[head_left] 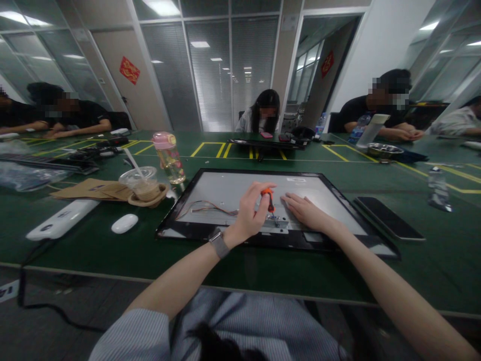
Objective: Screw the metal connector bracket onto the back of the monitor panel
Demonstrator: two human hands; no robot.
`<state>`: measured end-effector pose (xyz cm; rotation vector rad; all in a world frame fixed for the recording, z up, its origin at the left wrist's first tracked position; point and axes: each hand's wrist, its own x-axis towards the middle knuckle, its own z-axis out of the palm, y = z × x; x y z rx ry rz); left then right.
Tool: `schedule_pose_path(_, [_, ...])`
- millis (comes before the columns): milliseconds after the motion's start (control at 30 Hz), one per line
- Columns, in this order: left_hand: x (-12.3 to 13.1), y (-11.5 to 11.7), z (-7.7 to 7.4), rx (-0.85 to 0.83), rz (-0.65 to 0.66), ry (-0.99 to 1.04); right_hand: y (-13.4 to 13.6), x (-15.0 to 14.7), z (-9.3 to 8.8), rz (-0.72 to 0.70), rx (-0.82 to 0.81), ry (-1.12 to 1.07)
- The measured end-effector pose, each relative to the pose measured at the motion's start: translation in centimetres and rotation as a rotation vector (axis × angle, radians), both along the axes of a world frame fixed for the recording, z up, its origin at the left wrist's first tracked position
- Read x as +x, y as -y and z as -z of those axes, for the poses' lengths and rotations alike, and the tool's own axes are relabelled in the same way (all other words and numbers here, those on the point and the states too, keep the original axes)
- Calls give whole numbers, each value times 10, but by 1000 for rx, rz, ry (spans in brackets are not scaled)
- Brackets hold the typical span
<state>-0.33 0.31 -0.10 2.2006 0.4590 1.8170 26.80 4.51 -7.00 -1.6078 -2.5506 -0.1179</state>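
A flat monitor panel (pixel 225 188) in a black frame lies face down on the green table before me. My left hand (pixel 251 213) is closed round an orange-handled screwdriver (pixel 269 198), held upright with its tip on a small metal bracket (pixel 276 224) near the panel's near edge. My right hand (pixel 306 210) rests flat on the panel just right of the screwdriver, fingers stretched out. Thin coloured wires (pixel 205 206) run across the panel's left part toward my left hand.
A white mouse (pixel 124 223), a white remote-like device (pixel 62 219), a lidded drink cup (pixel 143 183) and a pink-capped bottle (pixel 170 157) stand at left. A dark phone (pixel 389 217) lies right of the panel. Other people sit along the far table edge.
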Motion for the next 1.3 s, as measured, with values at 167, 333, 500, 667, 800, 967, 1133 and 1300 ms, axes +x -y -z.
schedule_pose_path(167, [-1, 1, -1, -1, 3, -2, -2, 2, 2, -12, 0, -26])
schedule_pose_path(333, [-1, 1, -1, 2, 12, 2, 0, 1, 0, -8, -15, -26])
schedule_pose_path(500, [0, -1, 1, -4, 13, 7, 3, -1, -4, 1, -16, -24])
schedule_pose_path(667, [0, -1, 1, 2, 14, 3, 3, -2, -4, -10, -7, -9])
schedule_pose_path(800, [-1, 0, 1, -8, -2, -7, 1, 0, -2, -32, 9, 7])
schedule_pose_path(967, [0, -1, 1, -7, 4, -2, 1, -1, -2, -26, 20, 7])
schedule_pose_path(1133, [0, 0, 1, -26, 23, 2, 3, -3, -5, 1, -11, -1])
schedule_pose_path(1300, [0, 0, 1, -35, 22, -3, 4, -4, -7, 4, -26, -9])
